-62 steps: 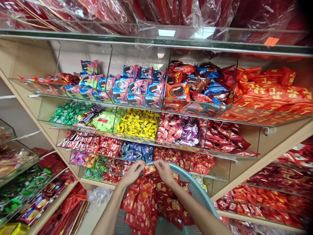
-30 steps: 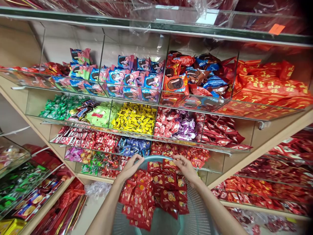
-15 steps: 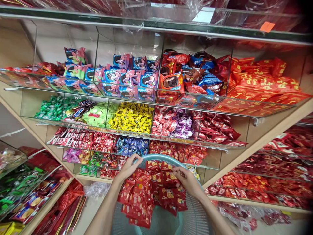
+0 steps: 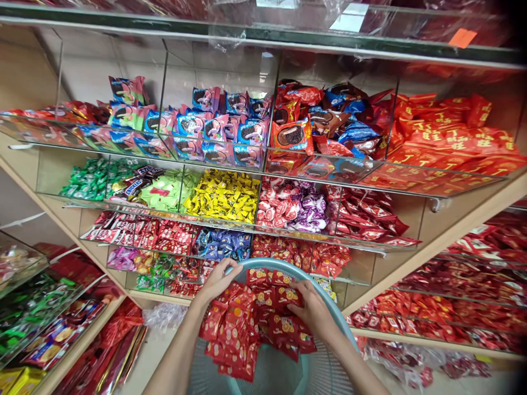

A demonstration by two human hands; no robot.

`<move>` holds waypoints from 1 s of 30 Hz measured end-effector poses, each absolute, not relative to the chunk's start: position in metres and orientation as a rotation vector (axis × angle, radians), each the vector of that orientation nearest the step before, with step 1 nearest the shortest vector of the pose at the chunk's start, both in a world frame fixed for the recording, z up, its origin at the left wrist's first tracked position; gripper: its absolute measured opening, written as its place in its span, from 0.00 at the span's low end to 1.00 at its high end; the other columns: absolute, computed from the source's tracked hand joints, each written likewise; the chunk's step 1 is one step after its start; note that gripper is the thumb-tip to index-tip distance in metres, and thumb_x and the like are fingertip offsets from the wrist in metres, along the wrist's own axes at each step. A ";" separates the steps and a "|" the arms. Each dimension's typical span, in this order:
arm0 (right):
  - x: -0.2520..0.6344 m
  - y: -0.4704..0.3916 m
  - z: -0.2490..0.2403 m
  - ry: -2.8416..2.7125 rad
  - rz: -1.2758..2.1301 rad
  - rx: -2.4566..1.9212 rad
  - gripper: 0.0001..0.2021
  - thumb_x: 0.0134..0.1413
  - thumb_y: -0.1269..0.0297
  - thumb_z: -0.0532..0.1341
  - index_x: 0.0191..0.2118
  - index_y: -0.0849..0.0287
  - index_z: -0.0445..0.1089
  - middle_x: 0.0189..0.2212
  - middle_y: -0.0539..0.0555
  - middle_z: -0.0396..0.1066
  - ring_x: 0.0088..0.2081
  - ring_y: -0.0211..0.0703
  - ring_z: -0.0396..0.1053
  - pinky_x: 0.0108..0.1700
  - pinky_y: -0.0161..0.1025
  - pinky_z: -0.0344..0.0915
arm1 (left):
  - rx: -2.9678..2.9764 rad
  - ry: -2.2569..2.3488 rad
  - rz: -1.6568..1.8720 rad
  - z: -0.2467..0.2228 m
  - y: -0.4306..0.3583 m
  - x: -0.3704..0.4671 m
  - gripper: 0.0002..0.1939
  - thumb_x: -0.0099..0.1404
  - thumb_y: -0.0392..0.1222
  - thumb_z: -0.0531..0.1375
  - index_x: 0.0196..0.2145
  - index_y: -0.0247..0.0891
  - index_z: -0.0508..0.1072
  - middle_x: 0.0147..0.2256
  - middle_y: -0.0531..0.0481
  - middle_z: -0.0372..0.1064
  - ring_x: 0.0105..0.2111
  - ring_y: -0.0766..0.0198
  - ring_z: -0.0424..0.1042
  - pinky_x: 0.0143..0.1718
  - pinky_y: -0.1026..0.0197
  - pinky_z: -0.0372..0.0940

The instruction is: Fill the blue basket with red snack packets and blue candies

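Where the right hand (image 4: 313, 308) touches red packets (image 4: 283, 325), long axes run roughly sideways

This looks like a sweet shop: tiered shelves (image 4: 411, 219) with clear dividers hold loose wrapped sweets (image 4: 224, 196) and packaged biscuits (image 4: 291, 136), sorted by kind, with more stocked shelving on both sides.

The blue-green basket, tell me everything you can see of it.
The basket is round and looks like plastic, with a smooth, thick rim and finely slotted walls. Its mouth faces up, below the candy shelves; what supports it is out of sight. Red packets with orange-slice prints fill part of it, leaving some bottom bare. The left hand is at the far rim; the right reaches inside, fingers at the packets.
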State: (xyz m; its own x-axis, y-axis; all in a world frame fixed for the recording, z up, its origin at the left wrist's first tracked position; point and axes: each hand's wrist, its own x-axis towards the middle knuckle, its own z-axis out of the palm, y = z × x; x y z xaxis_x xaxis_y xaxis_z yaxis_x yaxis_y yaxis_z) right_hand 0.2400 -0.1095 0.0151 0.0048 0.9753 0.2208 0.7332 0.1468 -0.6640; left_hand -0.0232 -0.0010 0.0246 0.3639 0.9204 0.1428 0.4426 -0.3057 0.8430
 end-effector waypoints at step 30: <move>0.267 0.051 0.007 -1.929 0.308 -2.211 0.14 0.48 0.72 0.52 0.44 0.62 0.62 0.41 0.62 0.64 0.42 0.46 0.63 0.39 0.36 0.55 | 1.997 1.283 0.863 0.027 -0.005 -0.022 0.16 0.57 0.54 0.49 0.27 0.39 0.65 0.31 0.54 0.64 0.33 0.66 0.64 0.38 0.64 0.56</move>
State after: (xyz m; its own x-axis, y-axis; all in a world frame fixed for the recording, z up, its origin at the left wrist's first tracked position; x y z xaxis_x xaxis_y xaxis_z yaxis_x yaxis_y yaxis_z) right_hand 0.2673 0.0509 0.0068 0.1314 0.9908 -0.0307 0.9513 -0.1348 -0.2773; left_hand -0.0219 -0.0053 0.0270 0.3189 0.9270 0.1973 0.5323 -0.3474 0.7720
